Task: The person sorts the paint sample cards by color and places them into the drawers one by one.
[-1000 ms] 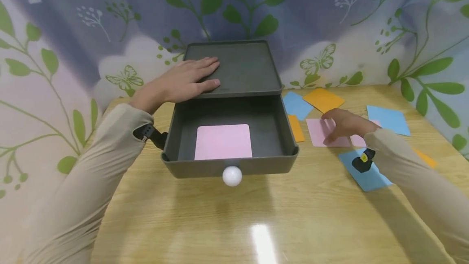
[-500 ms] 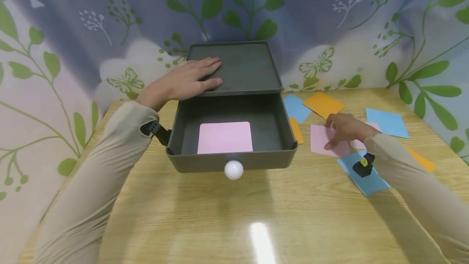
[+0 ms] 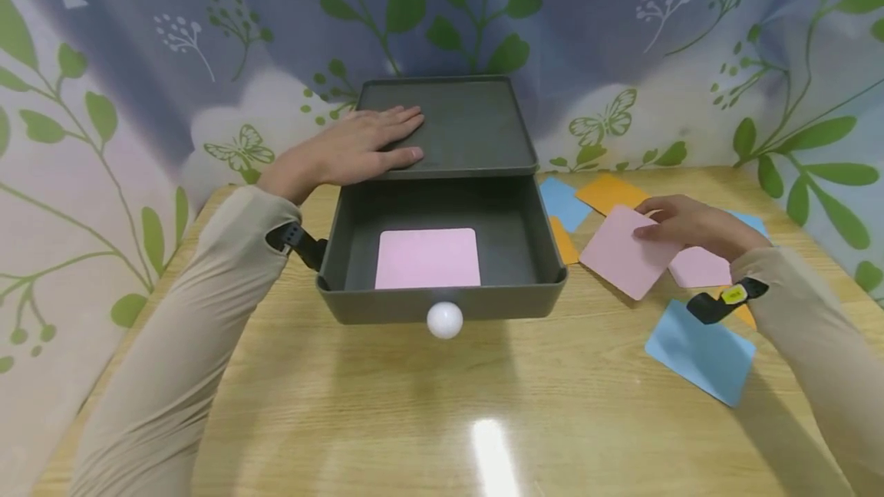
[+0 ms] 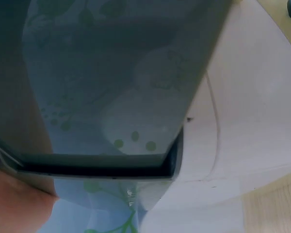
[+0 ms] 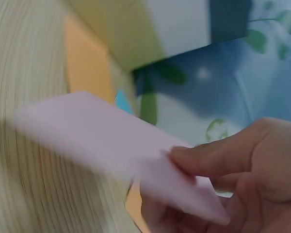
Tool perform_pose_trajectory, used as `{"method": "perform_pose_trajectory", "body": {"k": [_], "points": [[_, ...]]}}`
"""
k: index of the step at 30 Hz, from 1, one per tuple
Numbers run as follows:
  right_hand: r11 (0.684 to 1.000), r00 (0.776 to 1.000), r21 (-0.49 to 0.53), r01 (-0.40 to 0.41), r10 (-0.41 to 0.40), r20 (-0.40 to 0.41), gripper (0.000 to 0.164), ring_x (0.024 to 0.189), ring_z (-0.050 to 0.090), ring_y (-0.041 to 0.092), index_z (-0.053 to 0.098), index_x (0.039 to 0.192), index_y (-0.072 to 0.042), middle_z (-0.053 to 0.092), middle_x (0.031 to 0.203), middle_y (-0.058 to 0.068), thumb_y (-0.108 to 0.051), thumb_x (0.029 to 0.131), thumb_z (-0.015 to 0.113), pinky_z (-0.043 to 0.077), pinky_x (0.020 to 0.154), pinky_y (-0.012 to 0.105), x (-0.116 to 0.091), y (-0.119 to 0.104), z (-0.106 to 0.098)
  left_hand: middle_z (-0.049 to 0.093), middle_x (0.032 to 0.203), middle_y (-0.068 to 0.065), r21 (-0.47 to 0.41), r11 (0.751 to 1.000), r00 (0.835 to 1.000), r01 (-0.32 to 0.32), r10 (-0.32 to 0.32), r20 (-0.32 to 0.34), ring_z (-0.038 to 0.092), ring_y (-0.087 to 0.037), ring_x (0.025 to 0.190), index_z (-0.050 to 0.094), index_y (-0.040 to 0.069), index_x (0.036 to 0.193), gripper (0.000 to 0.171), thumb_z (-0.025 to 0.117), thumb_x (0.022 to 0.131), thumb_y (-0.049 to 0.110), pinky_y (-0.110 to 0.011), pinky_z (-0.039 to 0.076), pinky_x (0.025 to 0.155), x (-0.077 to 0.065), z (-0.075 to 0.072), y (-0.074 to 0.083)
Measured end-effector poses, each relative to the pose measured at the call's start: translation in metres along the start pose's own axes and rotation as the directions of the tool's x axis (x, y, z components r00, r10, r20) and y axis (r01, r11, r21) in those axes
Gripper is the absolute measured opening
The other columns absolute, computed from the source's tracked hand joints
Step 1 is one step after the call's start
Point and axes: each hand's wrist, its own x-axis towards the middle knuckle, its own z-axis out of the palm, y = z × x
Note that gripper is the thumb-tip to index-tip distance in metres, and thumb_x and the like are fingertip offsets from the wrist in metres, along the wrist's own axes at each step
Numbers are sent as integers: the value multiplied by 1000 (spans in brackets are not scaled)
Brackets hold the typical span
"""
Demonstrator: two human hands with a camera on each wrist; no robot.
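My right hand (image 3: 680, 222) pinches a pink card (image 3: 628, 253) between thumb and fingers, right of the drawer. In the right wrist view that pink card (image 5: 102, 136) is tilted above the table, with the thumb (image 5: 184, 160) on its face. My left hand (image 3: 362, 146) rests flat, fingers straight, on the dark grey top (image 3: 470, 125) of a drawer box. Its drawer (image 3: 497, 305) is pulled out, with a round white knob (image 3: 445, 320) on the front. Another pink card (image 3: 428, 258) lies inside the drawer. The left wrist view shows mostly the box's side and part of the hand (image 4: 19, 204).
Right of the box lie blue cards, one at the back (image 3: 562, 202) and one in front (image 3: 700, 351). Orange cards lie behind (image 3: 611, 192) and beside the drawer (image 3: 562, 240). A second pink card (image 3: 699, 267) lies under the right wrist. A patterned curtain (image 3: 442, 14) hangs behind the table.
My right hand has picked up the pink card from the table and lifted it, tilting it. The front blue card has shifted toward me. The left hand stays on the box top.
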Motion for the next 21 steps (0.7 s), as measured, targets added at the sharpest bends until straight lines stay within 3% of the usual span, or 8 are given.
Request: {"method": "perform_pose_trajectory", "body": {"k": [2,4,8,11,13,17,20,21], "points": [[987,1000,161,-6,3,18,59,96,61,23,27,141,9,48,129,31,-23,100,54,51,81,37,-6,-1,0,8,162,-5,-6,1000,1000,2,-2,2,5,-24,148,12,10,156,67,31,103,48,-48,6,117,-1,-1,1],[938,1000,347,-3,-8,29,54,89,62,14,26,140,6,57,117,17,-20,101,51,53,79,33,-13,-3,2,7,162,-5,-4,1000,1000,6,-6,6,5,-24,148,12,10,156,67,31,103,48,-48,5,117,-1,-1,1],[743,997,668,49,-77,12,23,86,66,13,51,123,-6,66,98,2,-11,101,48,55,78,34,-29,-15,4,6,162,-6,-5,1000,1000,9,-9,10,4,-24,148,11,10,156,67,30,103,48,-47,5,117,-1,-1,2],[619,987,778,111,-163,-10,25,88,65,15,64,114,-15,67,102,3,-6,101,45,55,77,33,-42,-30,1,7,162,-6,-3,1000,1000,11,-11,6,5,-24,148,11,10,156,67,30,103,47,-47,5,117,0,-1,3],[564,977,814,138,-211,-19,27,89,65,16,64,117,-15,65,105,4,-5,101,44,54,76,32,-52,-42,-2,7,162,-7,5,1000,1000,14,-14,3,5,-24,148,11,9,155,67,31,103,47,-46,6,117,0,-1,2],[561,970,811,165,-240,-32,29,91,64,17,56,127,-14,63,110,5,-7,102,44,53,77,31,-69,-68,-2,8,161,-8,16,1000,1000,14,-14,-4,6,-25,148,12,8,155,67,32,104,45,-45,7,117,0,1,1],[599,970,781,177,-242,-34,32,91,65,17,48,132,-14,65,110,5,-8,101,47,53,76,31,-78,-87,7,8,161,-9,22,1000,1000,6,-6,-8,7,-25,148,13,7,155,67,32,104,45,-45,8,117,1,1,1],[596,965,781,187,-262,-31,34,91,65,17,45,134,-12,65,111,6,-7,101,47,53,75,31,-79,-92,10,8,161,-9,25,1000,1000,4,-3,-8,7,-25,148,13,7,155,67,32,104,45,-45,8,117,0,2,1]]}}
